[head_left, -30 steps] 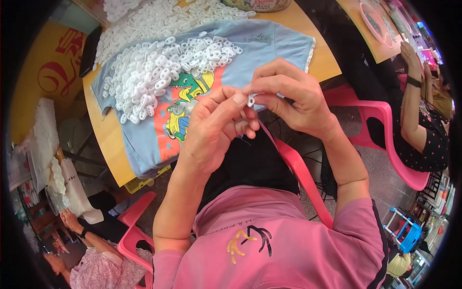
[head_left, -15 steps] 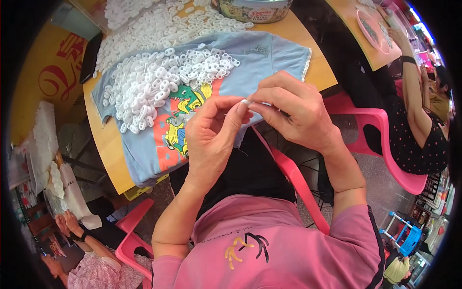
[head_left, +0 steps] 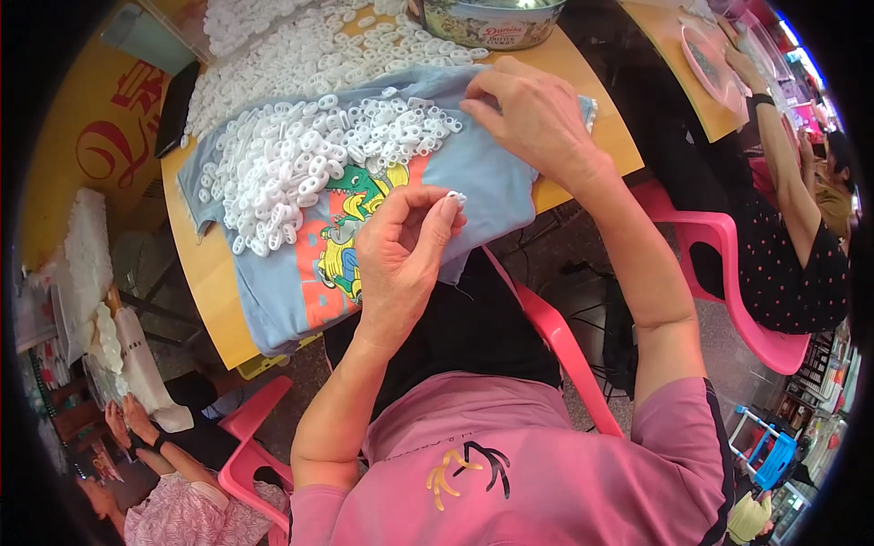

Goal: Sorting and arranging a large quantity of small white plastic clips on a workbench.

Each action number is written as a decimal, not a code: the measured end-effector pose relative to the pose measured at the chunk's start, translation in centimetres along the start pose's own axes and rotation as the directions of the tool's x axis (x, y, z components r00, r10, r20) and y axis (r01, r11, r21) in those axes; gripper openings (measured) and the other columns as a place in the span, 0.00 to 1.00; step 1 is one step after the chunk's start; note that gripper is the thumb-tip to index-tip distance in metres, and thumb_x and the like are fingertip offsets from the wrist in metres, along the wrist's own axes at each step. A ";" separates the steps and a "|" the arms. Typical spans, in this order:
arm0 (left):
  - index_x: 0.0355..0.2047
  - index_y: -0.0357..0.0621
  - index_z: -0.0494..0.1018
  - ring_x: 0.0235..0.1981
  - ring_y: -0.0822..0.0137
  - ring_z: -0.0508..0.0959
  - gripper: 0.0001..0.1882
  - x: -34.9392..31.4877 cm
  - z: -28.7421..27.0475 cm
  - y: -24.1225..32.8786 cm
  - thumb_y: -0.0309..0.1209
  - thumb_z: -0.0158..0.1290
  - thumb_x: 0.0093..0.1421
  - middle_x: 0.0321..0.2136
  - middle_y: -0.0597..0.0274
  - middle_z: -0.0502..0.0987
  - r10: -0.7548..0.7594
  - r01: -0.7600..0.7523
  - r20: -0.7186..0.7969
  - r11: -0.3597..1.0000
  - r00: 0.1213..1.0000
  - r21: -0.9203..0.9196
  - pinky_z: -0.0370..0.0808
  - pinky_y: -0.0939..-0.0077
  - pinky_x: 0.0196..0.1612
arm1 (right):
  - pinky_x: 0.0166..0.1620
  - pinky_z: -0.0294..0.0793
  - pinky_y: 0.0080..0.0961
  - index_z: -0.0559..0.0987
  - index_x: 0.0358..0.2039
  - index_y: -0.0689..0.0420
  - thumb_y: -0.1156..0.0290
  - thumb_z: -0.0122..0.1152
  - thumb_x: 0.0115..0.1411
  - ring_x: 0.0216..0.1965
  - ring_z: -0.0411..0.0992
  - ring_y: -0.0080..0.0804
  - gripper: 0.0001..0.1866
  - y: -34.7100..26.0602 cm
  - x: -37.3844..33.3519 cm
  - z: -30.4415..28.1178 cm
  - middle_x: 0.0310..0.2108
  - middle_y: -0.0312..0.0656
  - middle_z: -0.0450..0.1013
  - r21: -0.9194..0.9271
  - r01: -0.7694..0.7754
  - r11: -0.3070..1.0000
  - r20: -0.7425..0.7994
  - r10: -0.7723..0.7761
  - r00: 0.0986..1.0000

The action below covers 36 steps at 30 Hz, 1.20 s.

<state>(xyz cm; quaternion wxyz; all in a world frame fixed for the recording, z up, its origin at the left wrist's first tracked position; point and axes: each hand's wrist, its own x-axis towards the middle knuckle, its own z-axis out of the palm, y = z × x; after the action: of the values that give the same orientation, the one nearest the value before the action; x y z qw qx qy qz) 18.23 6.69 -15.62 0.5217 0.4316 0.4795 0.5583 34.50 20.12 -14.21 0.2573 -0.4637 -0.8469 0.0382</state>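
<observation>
Between the thumb and forefinger of my left hand (head_left: 399,253) is a small white plastic piece (head_left: 458,196), its far end showing past the fingertips. My right hand (head_left: 539,120) hovers over the right part of a blue-grey T-shirt (head_left: 492,187) spread on the table. Its thumb and fingers are bent and apart, with nothing seen between them. Just left of those fingertips lies a heap of small white pieces (head_left: 401,129). Joined to it is a larger heap of white oval plastic pieces with two holes (head_left: 269,182). The shirt bears a cartoon print (head_left: 350,218).
Many more white ovals (head_left: 309,59) cover the far side of the yellow table (head_left: 205,300). A round tin (head_left: 496,25) stands at the back, a dark phone-like slab (head_left: 176,109) at the left edge. Pink chairs (head_left: 719,237) and seated people flank me on both sides.
My right hand has left my left hand, moving up and right toward the small white heap. The left hand has stayed nearly in place, still pinching the white piece.
</observation>
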 end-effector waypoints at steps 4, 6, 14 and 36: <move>0.37 0.35 0.74 0.32 0.78 0.77 0.06 0.0 0.0 0.0 0.26 0.54 0.64 0.30 0.65 0.78 -0.002 0.002 0.009 1.000 1.000 0.005 0.73 0.84 0.37 | 0.39 0.71 0.38 0.81 0.32 0.55 0.64 0.60 0.56 0.36 0.74 0.45 0.09 -0.5 0.6 0.3 0.31 0.42 0.74 -0.105 -0.016 0.994 0.064 0.023 0.998; 0.37 0.35 0.74 0.32 0.78 0.77 0.06 0.1 -0.1 0.0 0.26 0.54 0.64 0.30 0.65 0.78 0.002 -0.002 0.011 1.000 1.000 0.008 0.74 0.84 0.37 | 0.39 0.71 0.38 0.81 0.32 0.55 0.65 0.59 0.56 0.36 0.75 0.45 0.08 -0.6 0.8 0.3 0.31 0.42 0.74 -0.121 -0.018 0.992 0.077 0.028 0.997; 0.39 0.35 0.73 0.32 0.77 0.78 0.06 0.2 -0.3 0.2 0.26 0.53 0.64 0.32 0.64 0.78 -0.020 0.021 0.013 0.995 1.000 -0.099 0.75 0.82 0.38 | 0.35 0.71 0.24 0.82 0.35 0.57 0.67 0.62 0.57 0.28 0.72 0.27 0.09 0.2 0.4 -0.5 0.30 0.35 0.76 0.292 -0.096 0.951 -0.041 0.113 0.993; 0.39 0.35 0.71 0.32 0.75 0.77 0.06 -0.8 0.1 2.7 0.26 0.53 0.65 0.33 0.61 0.78 0.073 -0.062 0.028 0.958 0.997 -0.279 0.75 0.81 0.37 | 0.25 0.60 0.13 0.78 0.39 0.59 0.65 0.58 0.64 0.21 0.60 0.12 0.11 -7.0 -5.5 -3.7 0.26 0.28 0.69 0.840 -0.501 -0.206 0.536 0.174 0.826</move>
<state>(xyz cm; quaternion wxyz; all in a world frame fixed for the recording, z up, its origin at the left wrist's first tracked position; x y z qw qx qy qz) 17.96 5.89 -12.91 0.5667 0.3808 0.3713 0.6293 33.29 11.05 -11.14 0.3912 -0.3266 -0.3997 0.7619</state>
